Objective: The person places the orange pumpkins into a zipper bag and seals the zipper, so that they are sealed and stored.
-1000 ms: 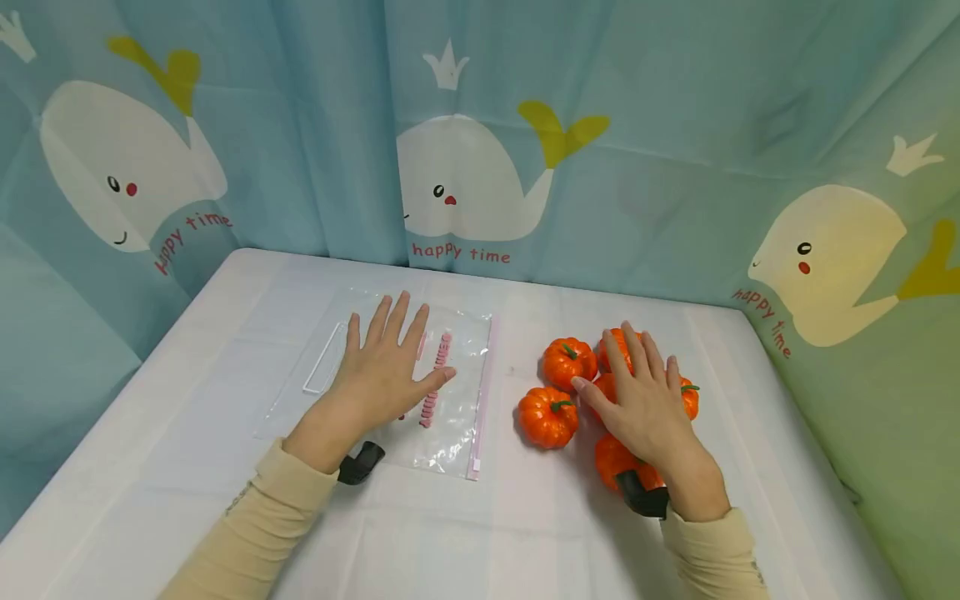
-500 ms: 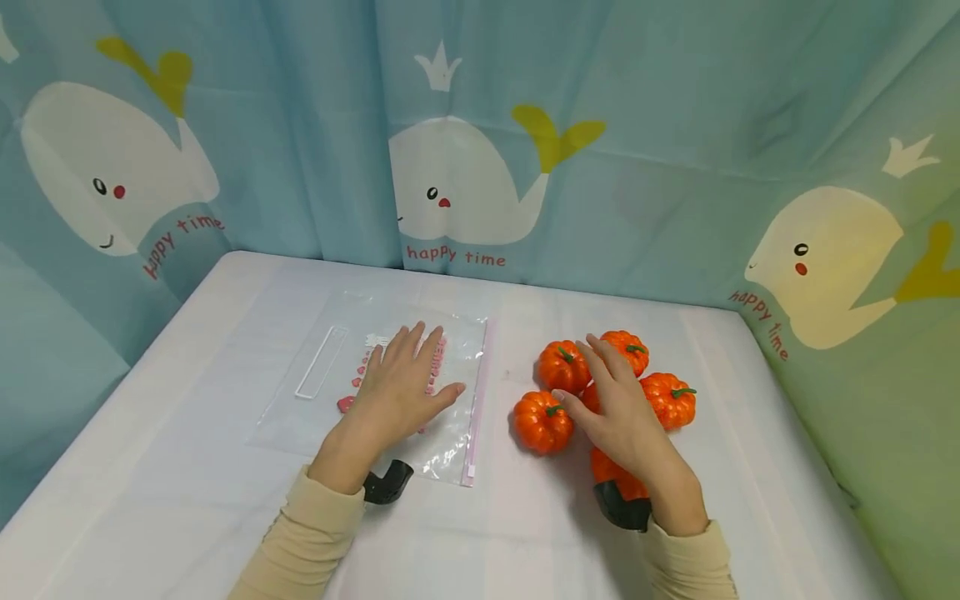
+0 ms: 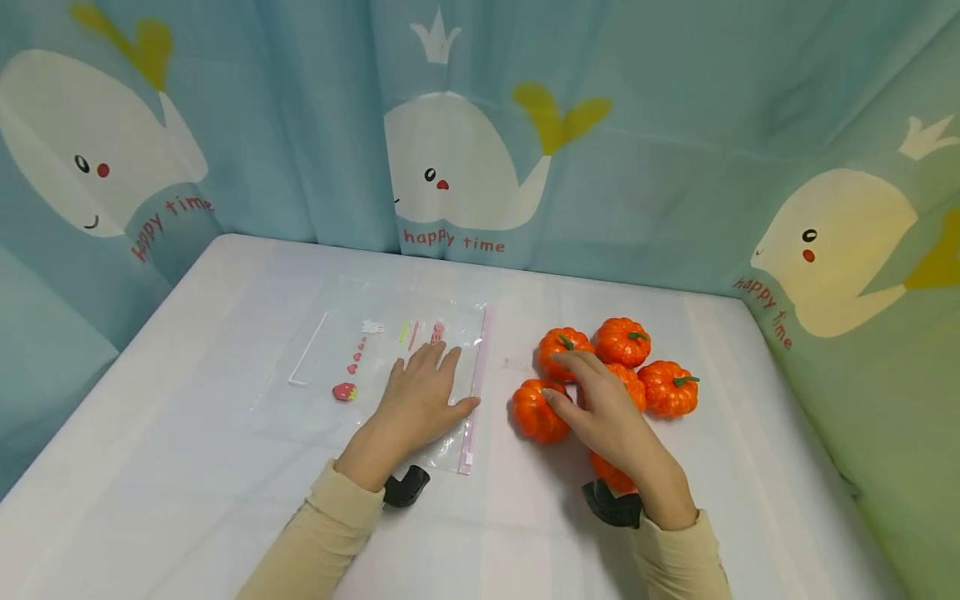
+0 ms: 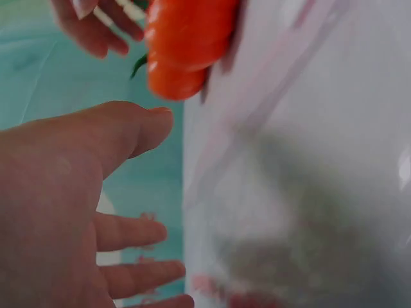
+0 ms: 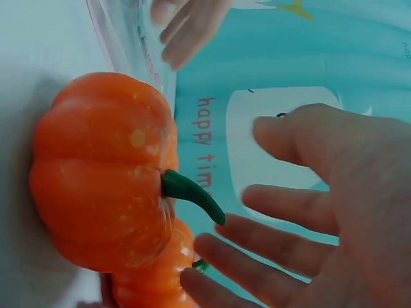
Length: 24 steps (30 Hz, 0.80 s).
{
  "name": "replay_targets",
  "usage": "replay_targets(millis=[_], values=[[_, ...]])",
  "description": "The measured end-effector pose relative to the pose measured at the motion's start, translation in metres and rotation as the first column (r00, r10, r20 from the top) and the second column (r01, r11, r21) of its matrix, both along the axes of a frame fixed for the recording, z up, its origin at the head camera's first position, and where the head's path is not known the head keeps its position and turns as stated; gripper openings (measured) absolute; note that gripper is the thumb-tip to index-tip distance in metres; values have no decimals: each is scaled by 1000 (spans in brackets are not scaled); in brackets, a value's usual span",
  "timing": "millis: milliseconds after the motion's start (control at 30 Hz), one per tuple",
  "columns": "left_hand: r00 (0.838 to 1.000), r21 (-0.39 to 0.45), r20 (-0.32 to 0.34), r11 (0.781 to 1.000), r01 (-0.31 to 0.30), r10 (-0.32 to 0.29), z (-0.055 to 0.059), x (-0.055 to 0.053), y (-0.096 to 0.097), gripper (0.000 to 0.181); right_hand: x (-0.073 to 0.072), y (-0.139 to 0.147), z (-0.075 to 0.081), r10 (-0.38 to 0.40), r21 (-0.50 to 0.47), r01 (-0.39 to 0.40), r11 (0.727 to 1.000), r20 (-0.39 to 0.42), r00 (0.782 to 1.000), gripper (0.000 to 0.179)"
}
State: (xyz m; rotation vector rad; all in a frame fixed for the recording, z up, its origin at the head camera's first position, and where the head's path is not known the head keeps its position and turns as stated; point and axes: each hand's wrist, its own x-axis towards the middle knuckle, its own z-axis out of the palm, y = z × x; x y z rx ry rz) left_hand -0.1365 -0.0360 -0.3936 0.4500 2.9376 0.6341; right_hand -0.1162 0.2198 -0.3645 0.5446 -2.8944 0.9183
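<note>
Pumpkin, orange, round, just L of & below R hand thumb, contact unclear | R hand nearer, fingers loosely bent, nil held | L hand spread over clear zip bag, nil held | bench strip btwn bag & pumpkin; other pumpkins crowd R.

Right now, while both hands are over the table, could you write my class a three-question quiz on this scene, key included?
1. Fill the gap: the visible stems on the orange pumpkins are ____.
2. True or false: the left hand is curled round one of the orange pumpkins.
3. Which edge of the clear bag carries the pink strip?
a) the one nearest the orange pumpkins
b) the one nearest the curtain
c) the one farthest from the orange pumpkins

Key:
1. green
2. False; its fingers are extended over the clear bag.
3. a
</note>
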Motion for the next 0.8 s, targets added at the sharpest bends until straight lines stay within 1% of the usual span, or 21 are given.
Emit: replay_targets(millis=[67,167,300,433,500,600,800], values=[[1000,-37,21,999,-4,4,-2,0,5,80,-1,-2,1,8,12,-8,1000,18,1000,42],[1000,-91,25,996,-9,12,-7,1,11,86,-2,-3,0,11,38,-13,999,64,998,44],[1000,-131,-21,991,-23,21,-12,5,16,90,-2,-6,-3,16,84,-25,996,113,993,48],[997,-141,-76,989,-42,32,-14,10,18,89,0,-8,-5,32,117,-47,992,125,992,48],[995,-146,-94,988,-47,33,-15,13,19,87,1,-8,-6,43,124,-59,990,126,991,48],[996,-149,-90,988,-42,29,-13,14,19,79,1,-8,-6,57,130,-73,989,126,990,51],[1000,-125,-10,992,-12,11,-5,18,19,51,3,-6,-7,69,135,-87,987,138,988,54]])
